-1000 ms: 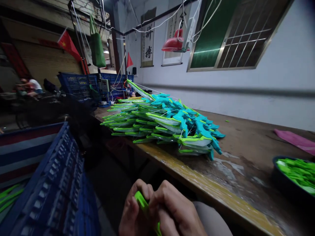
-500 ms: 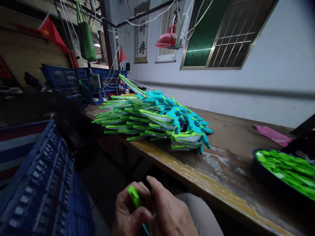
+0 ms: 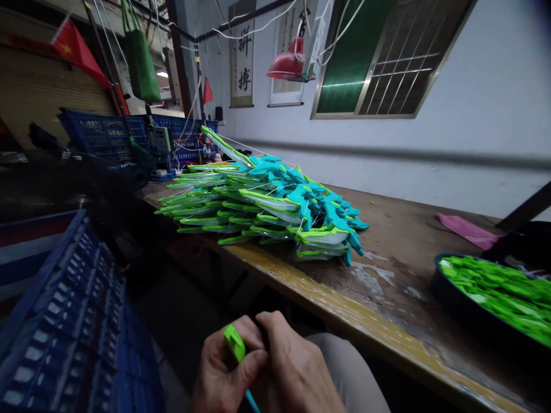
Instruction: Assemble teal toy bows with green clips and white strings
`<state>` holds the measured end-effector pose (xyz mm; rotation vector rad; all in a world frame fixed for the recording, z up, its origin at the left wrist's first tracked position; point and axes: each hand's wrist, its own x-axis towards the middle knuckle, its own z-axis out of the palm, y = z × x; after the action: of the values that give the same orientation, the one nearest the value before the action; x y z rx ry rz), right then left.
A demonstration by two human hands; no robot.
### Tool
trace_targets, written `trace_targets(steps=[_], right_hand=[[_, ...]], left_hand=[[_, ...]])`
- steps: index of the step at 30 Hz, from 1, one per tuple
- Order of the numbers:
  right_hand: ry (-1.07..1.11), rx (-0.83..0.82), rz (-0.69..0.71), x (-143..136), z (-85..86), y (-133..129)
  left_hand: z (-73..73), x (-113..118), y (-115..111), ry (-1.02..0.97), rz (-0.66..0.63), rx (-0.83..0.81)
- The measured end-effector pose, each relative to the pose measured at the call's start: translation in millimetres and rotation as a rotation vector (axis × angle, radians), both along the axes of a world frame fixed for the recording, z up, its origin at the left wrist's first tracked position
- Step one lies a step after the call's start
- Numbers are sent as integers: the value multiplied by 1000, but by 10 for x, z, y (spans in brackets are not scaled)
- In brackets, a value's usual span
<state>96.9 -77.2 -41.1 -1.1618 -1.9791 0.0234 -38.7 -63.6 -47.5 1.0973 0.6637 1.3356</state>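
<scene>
My left hand (image 3: 230,367) is closed around a bright green plastic piece (image 3: 235,343), whose end sticks up between thumb and fingers. A thin blue strip (image 3: 252,401) shows below the left thumb. My right hand (image 3: 297,367) is pressed against the left one with its fingers bent; what it grips, if anything, is hidden behind its back. Both hands are low, in front of the table edge. Beyond them on the table lies a big pile of green-edged, clear and turquoise pieces (image 3: 275,201) with white strings.
The brown table (image 3: 400,229) has a yellow front edge. A dark round tub (image 3: 456,301) of green pieces (image 3: 495,287) stands at right, near a pink cloth (image 3: 467,230). A blue crate (image 3: 64,321) is at left. A red lamp (image 3: 287,62) hangs above.
The view has shifted slightly, so the table and tub appear a little further left. My right fingers have drawn in closer to the left hand. The green piece stays in my left hand.
</scene>
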Motion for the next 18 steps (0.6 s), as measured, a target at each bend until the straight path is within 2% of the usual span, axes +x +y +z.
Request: trace_targets(steps=[3, 6, 10, 12, 15, 18], right_hand=[[18, -175, 94, 89, 147, -38], [177, -421, 132, 188, 247, -68], [522, -803, 185, 285, 219, -114], [667, -925, 221, 312, 170, -133], [720, -904, 205, 321, 135, -132], [657, -739, 137, 282, 205, -97]], left_hand=[[-25, -13, 30, 34, 31, 23], [-63, -22, 53, 72, 58, 40], [-95, -14, 65, 48, 91, 55], [-104, 1, 63, 35, 80, 57], [-118, 26, 41, 16, 63, 38], [-112, 25, 11, -62, 24, 4]])
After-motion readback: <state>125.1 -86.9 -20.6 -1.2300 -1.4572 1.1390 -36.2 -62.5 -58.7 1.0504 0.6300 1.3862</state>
